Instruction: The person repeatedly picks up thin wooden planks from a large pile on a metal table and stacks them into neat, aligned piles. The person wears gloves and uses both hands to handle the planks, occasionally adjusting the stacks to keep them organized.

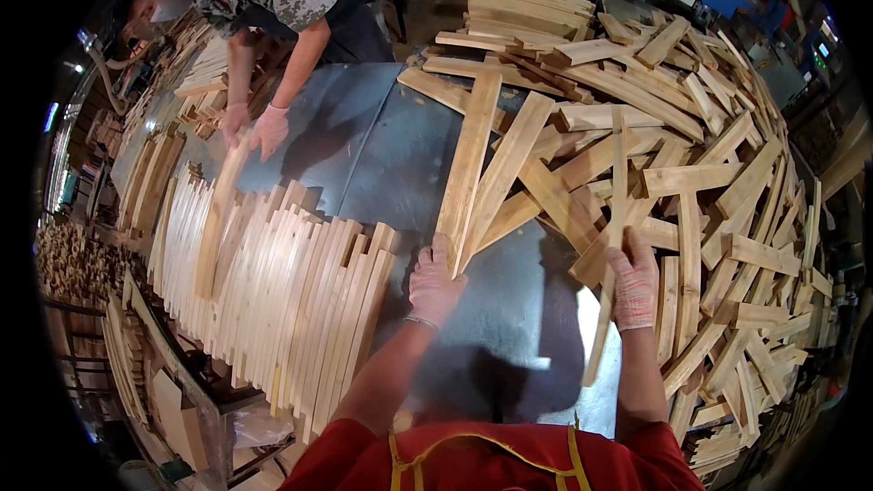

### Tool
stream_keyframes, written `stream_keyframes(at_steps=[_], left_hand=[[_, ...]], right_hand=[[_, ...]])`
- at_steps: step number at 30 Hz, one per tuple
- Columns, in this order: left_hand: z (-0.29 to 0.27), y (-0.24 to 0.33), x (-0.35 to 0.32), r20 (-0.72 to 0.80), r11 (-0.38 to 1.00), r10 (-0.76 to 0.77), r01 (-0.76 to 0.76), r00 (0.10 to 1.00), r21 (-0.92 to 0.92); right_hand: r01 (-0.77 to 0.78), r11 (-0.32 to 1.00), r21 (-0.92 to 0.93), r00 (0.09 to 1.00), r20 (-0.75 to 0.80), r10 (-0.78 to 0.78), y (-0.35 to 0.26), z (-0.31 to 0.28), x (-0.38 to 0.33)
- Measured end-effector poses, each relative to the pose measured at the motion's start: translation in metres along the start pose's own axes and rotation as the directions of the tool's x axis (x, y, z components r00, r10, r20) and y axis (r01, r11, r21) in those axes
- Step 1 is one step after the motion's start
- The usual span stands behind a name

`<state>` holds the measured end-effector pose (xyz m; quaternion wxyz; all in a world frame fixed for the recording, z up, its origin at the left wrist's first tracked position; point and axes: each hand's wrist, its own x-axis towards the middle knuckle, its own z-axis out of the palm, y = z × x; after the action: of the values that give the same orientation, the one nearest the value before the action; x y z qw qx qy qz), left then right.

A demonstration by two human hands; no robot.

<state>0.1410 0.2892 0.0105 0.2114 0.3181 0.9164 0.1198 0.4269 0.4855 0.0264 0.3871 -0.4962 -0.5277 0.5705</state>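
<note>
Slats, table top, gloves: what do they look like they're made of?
Slats: pale bare wood, unfinished by the look; grain lines and small knots show, no gloss.
Table top: grey sheet metal, probably galvanised steel; dull sheen and a seam between panels.
Gloves on the left hand and right hand: pinkish knit fabric, likely cotton; woven texture visible, coating cannot be told.

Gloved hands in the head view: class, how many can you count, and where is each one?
4. The person's left hand and right hand grip wooden slats at the metal table's near side; a co-worker's two hands rest on slats upper left.
</note>
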Motion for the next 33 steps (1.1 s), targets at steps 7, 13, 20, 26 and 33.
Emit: stream_keyframes(at_steps=[7,13,20,26,33], left_hand=[[-0.014,-0.087,-0.105,0.318,0.349,0.181,0.241,0.931,-0.906],[-0.049,-0.169,-0.265,0.358,0.893,0.079,0.093,0.93,-0.441],[0.009,-0.267,-0.266,-0.175,0.843,0.301,-0.176,0.937,0.509],[-0.02,-0.199,-0.253,-0.197,0.927,0.326,-0.273,0.925,0.256],[-0.003,-0.049,-0.102,-0.138,0.839,0.537,-0.51,0.832,0.19]], right_hand=[[-0.209,0.951,0.228,0.929,0.35,0.12,0.037,0.118,-0.098],[0.089,0.809,-0.581,0.638,0.657,0.401,0.088,0.215,-0.23],[0.374,0.796,-0.475,0.47,0.837,0.279,0.052,0.246,-0.266],[0.409,0.819,-0.402,0.897,0.344,-0.279,-0.011,0.105,-0.114],[-0.132,0.501,-0.855,0.98,-0.189,-0.064,-0.037,0.006,0.037]])
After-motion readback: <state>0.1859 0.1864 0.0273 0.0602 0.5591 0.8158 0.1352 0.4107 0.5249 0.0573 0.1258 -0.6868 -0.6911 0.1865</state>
